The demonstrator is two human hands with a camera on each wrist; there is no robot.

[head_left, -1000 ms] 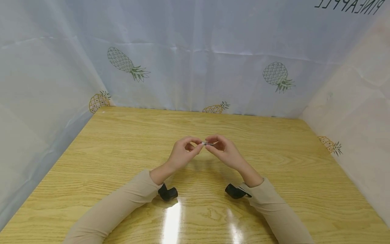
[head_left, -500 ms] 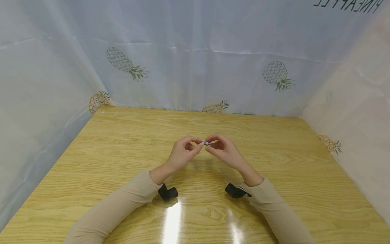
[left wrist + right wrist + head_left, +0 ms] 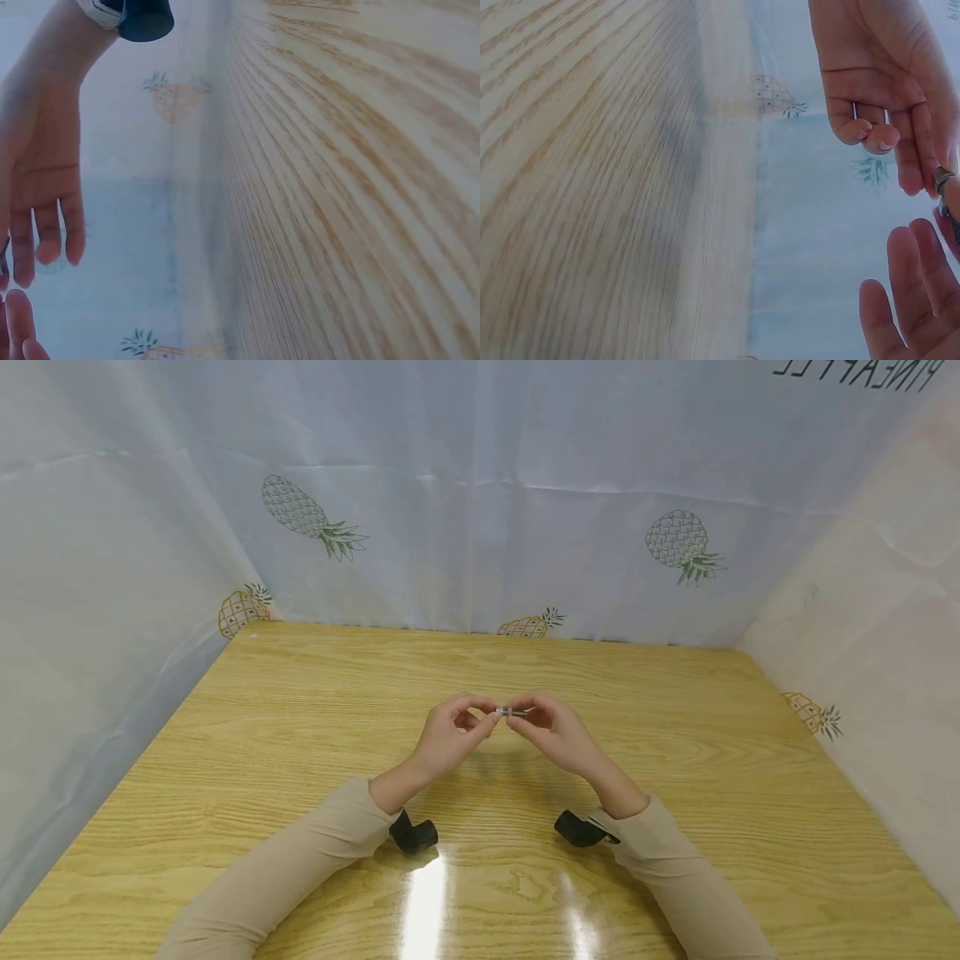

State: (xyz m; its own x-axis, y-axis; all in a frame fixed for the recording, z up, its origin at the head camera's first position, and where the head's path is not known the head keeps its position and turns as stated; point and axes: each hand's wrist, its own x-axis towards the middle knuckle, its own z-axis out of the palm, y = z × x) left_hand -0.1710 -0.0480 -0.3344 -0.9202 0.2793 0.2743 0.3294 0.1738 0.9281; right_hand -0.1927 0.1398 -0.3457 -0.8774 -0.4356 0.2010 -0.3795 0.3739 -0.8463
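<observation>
Both hands meet over the middle of the table. My left hand (image 3: 447, 735) pinches one end of a small metal bolt (image 3: 520, 713) between thumb and index finger. The bolt lies sideways, pointing to the right. Around its shaft sits a nut (image 3: 510, 712), pinched by the thumb and index fingertips of my right hand (image 3: 558, 737). In the right wrist view the bolt's threaded shaft (image 3: 955, 226) shows at the right edge, partly hidden by fingers. The left wrist view shows the right hand's spread fingers (image 3: 46, 225), with the bolt almost wholly out of frame.
A wood-grain table (image 3: 360, 693) lies beneath the hands. Pale curtains (image 3: 465, 527) with pineapple prints hang at the back and both sides. A black wrist camera (image 3: 414, 835) sits at the left cuff, another black camera (image 3: 576, 830) at the right.
Half a second ago the right thumb and index finger stood slightly apart around the nut; now they have come together on it. The left hand and the bolt have stayed in place.
</observation>
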